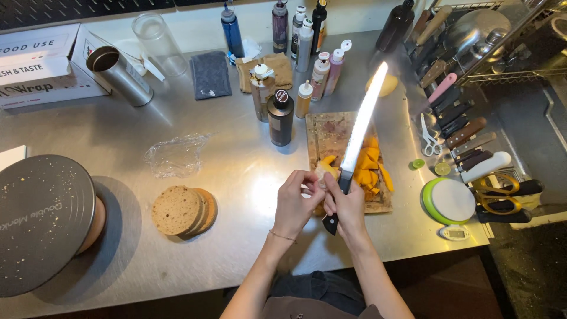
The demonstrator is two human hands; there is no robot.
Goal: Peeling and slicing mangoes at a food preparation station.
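My right hand (348, 207) grips the black handle of a long serrated knife (362, 121), its blade pointing away over the wooden cutting board (323, 131). My left hand (295, 201) pinches a small pale yellow piece of fruit (325, 170) right beside the blade, at the board's near left edge. Orange-yellow fruit chunks (369, 168) lie piled on the board just right of the knife.
Round cake layers (183, 210) lie left of my hands, with crumpled plastic wrap (176, 155) behind them and a turntable (41, 221) far left. Squeeze bottles (280, 115) stand behind the board. A row of knives (466, 142), scissors (502, 192) and a green-rimmed scale (449, 201) sit right.
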